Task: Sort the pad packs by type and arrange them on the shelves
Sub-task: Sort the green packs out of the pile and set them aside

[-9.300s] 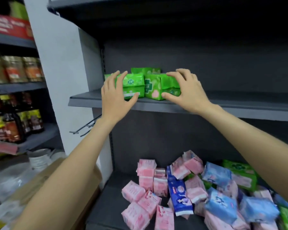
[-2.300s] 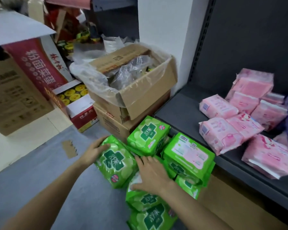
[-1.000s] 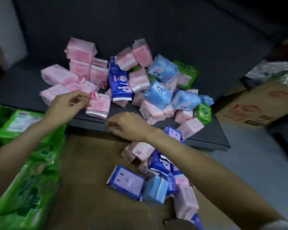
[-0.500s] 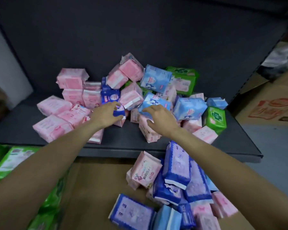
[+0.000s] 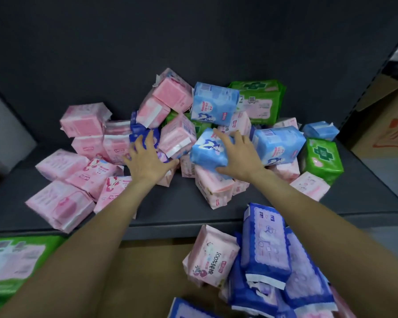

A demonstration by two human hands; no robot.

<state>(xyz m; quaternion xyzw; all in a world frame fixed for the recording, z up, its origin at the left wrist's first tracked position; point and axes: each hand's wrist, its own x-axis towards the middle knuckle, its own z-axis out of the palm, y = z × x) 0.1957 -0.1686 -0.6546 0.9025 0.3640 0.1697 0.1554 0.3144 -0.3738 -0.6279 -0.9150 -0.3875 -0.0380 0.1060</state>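
Observation:
A mixed heap of pad packs lies on the dark bottom shelf (image 5: 184,203). Pink packs (image 5: 78,171) crowd the left side. Light blue packs (image 5: 278,143) and green packs (image 5: 322,157) lie to the right. My left hand (image 5: 147,161) rests with spread fingers on a dark blue pack (image 5: 140,131) in the middle of the heap. My right hand (image 5: 237,154) grips a light blue pack (image 5: 205,154), fingers over its top and thumb under its near edge. Below the shelf edge lie more dark blue packs (image 5: 264,239) and a pink pack (image 5: 211,255).
Green packs (image 5: 12,260) lie at the lower left, below the shelf. A cardboard box (image 5: 386,125) stands to the right of the shelf unit. The shelf's dark back panel (image 5: 193,42) rises behind the heap. A brown surface (image 5: 147,271) spreads below the shelf front.
Both hands have reached further into the heap. My left hand's fingers have spread over the dark blue pack, and my right hand has closed round the light blue pack.

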